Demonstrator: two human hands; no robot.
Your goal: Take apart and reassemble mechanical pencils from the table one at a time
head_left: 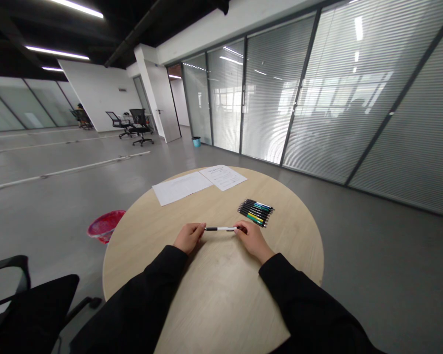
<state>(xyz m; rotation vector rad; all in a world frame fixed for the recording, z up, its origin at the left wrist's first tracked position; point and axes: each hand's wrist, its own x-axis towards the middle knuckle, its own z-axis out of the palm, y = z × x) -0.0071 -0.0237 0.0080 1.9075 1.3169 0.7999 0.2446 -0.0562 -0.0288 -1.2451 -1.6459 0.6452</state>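
Note:
A white pen point(221, 228) with a black grip section lies level between my two hands, over the middle of the round table. My left hand point(190, 237) pinches its black end, and my right hand point(251, 238) pinches the white end. The fingertips hide both ends of the pen. Just beyond my right hand, several pens point(256, 211) lie side by side in a row on the tabletop, mostly black, with some green, blue and yellow barrels.
Two white paper sheets point(182, 188) lie at the far edge of the round wooden table point(214, 295). On the floor to the left stand a red bin point(105, 225) and a black chair point(33, 309). A glass partition point(269, 93) with blinds runs behind, near a blue bin point(196, 142).

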